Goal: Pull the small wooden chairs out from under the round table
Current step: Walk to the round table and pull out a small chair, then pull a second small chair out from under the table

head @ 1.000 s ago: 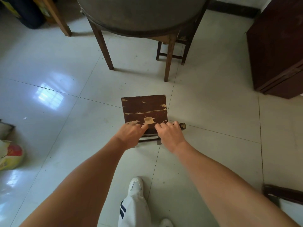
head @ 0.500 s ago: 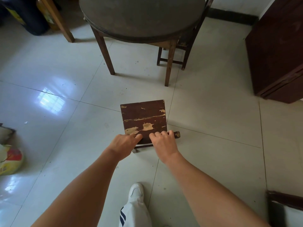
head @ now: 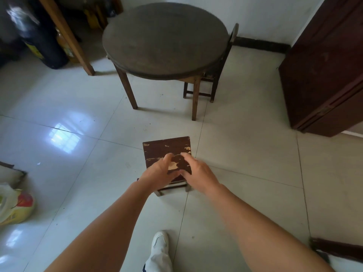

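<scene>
A small dark wooden chair (head: 167,147) with worn, chipped paint stands on the white tiled floor, well clear of the round table (head: 165,40). My left hand (head: 158,173) and my right hand (head: 199,171) hover over the near part of its seat, fingers loose and apart, gripping nothing. They hide the chair's near edge. A second small wooden chair (head: 213,79) stays tucked under the table's right side, with its back (head: 234,33) sticking up beside the tabletop.
A dark wooden cabinet (head: 324,75) stands on the right. At the back left are a slanted wooden post (head: 66,36) and dark containers (head: 43,50). A yellow bag (head: 13,209) lies at the left edge. My white shoe (head: 160,240) is just behind the chair.
Both hands have let go of the chair's back rail and now hang open over the seat. The view has risen and tilted up, showing the whole tabletop.
</scene>
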A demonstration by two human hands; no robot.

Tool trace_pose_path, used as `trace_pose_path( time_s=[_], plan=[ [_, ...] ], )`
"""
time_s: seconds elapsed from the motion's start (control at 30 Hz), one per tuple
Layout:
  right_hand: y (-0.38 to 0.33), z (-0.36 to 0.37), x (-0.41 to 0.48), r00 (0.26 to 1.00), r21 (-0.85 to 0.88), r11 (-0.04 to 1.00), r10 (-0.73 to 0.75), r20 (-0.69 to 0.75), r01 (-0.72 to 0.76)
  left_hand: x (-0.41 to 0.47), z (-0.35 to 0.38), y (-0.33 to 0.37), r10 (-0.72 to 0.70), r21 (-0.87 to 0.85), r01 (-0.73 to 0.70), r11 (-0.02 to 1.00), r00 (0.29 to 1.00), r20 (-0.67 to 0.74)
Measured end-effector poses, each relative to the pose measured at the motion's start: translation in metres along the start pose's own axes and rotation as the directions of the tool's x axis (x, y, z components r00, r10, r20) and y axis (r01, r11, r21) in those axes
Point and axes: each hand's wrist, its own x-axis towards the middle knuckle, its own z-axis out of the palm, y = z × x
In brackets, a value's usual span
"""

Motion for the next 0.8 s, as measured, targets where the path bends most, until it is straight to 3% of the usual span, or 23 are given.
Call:
trace_pose_path(
  time_s=[0.13, 0.3, 0.53, 0.8],
  plan=[
    [-0.008, -0.081, -0.029, 0.991, 0.223, 0.973, 0.081, -0.103, -0.056, -0.017, -0.03, 0.068, -0.052, -0.24, 0.031, 0.97, 0.995, -0.081],
    [0.002, -0.179, -0.066, 0.974, 0.432, 0.9, 0.139, -0.177, -0.05, -0.035, -0.049, 0.143, -0.048, -0.414, -0.028, 0.91, 0.984, -0.173],
    [0.036, -0.276, -0.075, 0.93, 0.677, 0.733, 0.293, -0.22, -0.071, -0.017, -0.07, 0.231, -0.085, -0.631, -0.024, 0.775, 0.986, -0.142],
    [0.084, -0.368, -0.011, 0.88, 0.855, 0.515, 0.433, -0.197, -0.062, 0.083, -0.101, 0.318, -0.1, -0.87, -0.025, 0.493, 0.991, -0.086]
  ],
)
